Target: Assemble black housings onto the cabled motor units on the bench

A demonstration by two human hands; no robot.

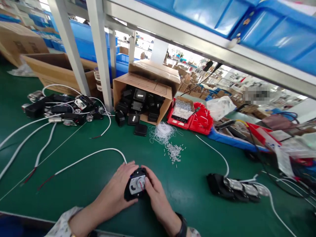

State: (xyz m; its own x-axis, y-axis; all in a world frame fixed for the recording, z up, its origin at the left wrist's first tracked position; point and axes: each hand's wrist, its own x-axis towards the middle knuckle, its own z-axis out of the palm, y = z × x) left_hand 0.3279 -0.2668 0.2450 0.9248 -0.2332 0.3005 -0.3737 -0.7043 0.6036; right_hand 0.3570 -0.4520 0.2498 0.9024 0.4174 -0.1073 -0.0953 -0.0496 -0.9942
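My left hand (118, 185) and right hand (157, 194) grip 1 black-cased unit (134, 185) — a careless press of my right thumb (149, 187) could tug its thin red wires (141, 185) loose.

The left hand (119, 186) and right hand (156, 196) cup inward, facing each other, forearms (90, 210) angled in from below.

From here I see the left hand (118, 185) and right hand (157, 195) around a unit (134, 187); small pieces (174, 152) lie beyond on the bench (187, 189).
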